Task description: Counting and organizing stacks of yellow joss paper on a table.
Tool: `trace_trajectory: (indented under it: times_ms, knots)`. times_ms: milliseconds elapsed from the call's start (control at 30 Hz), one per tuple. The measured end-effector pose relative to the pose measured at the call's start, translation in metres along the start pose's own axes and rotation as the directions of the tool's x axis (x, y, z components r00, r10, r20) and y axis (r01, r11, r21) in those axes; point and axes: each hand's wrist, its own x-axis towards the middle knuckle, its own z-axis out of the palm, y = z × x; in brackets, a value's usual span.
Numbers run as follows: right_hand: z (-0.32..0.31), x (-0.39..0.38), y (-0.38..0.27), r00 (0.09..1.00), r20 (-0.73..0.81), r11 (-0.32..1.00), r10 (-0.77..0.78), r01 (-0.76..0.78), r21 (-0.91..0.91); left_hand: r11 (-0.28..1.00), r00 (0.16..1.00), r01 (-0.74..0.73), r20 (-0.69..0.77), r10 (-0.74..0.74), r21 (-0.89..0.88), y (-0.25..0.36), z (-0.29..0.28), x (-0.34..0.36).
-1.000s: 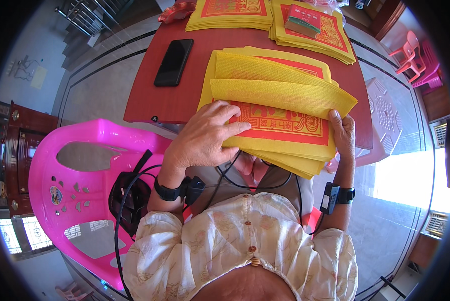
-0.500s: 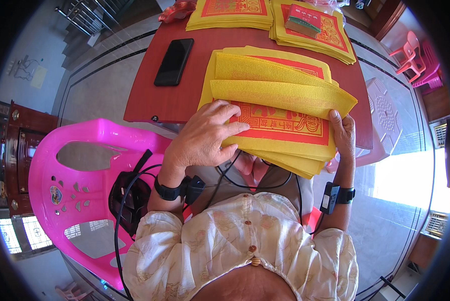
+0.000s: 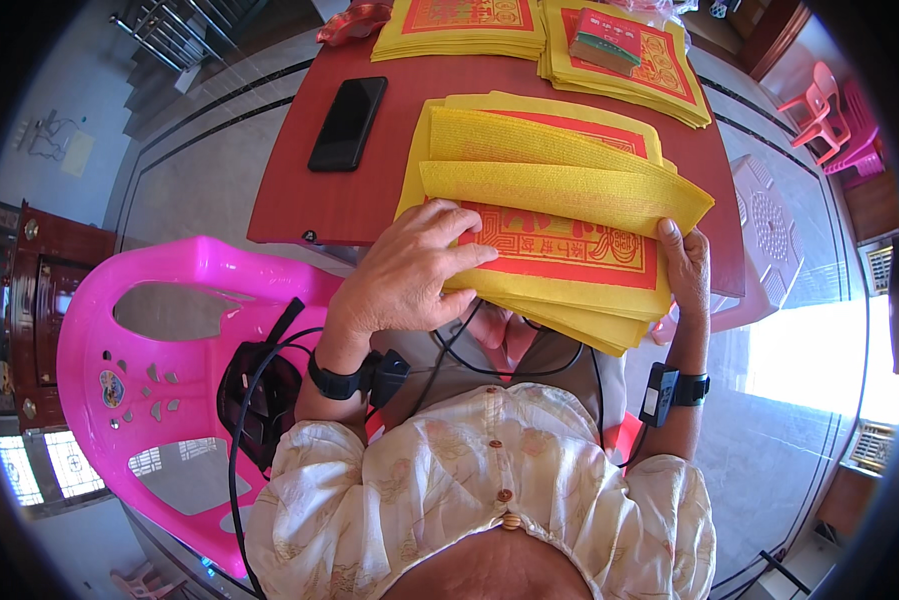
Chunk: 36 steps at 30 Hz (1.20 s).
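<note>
A thick stack of yellow joss paper [image 3: 579, 285] with red printed panels lies at the near edge of the table, its front part jutting over that edge. Its upper sheets are folded back, showing plain yellow undersides [image 3: 569, 188]. My right hand [image 3: 685, 262] grips the right side of the paper, thumb on top and the other fingers mostly hidden beneath. At the left side, my left hand [image 3: 414, 262] rests with fingers spread, their tips touching a printed sheet. Nothing is pinched between them that I can see.
On the red table [image 3: 304, 205] are a black phone [image 3: 348, 124], two more joss paper stacks [image 3: 459, 42] at the back, a small red-and-green box [image 3: 605, 42] and a red dish [image 3: 354, 22]. A pink chair [image 3: 184, 290] holding a black bag [image 3: 254, 400] stands left; cables cross my lap.
</note>
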Motion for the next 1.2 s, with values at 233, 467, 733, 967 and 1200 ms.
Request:
trace_trajectory:
  times_ms: [233, 467, 733, 967, 1200]
  knots:
    - [0.001, -0.0002, -0.001, 1.0, -0.001, 1.0, 0.006, -0.006, 0.013, 1.0, 1.0, -0.007, -0.022, 0.007, 0.012, -0.0032, 0.0021, -0.0006]
    - [0.0019, -0.001, -0.0031, 1.0, 0.003, 1.0, 0.016, -0.016, 0.004, 1.0, 1.0, -0.012, -0.028, 0.012, 0.019, -0.0043, 0.0027, 0.0]
    - [0.0017, -0.0003, -0.0029, 1.0, 0.001, 1.0, -0.004, 0.004, -0.021, 1.0, 0.999, -0.012, -0.053, 0.013, 0.026, -0.0037, 0.0033, 0.0009]
    - [-0.0004, -0.0001, 0.0008, 1.0, -0.003, 1.0, -0.007, 0.007, -0.018, 1.0, 0.994, -0.015, -0.11, 0.017, 0.019, -0.0048, 0.0034, 0.0027]
    - [-0.0001, -0.0002, 0.0005, 1.0, -0.001, 1.0, 0.004, -0.004, -0.007, 1.0, 0.994, 0.007, -0.112, -0.007, -0.001, -0.0043, 0.0039, 0.0031]
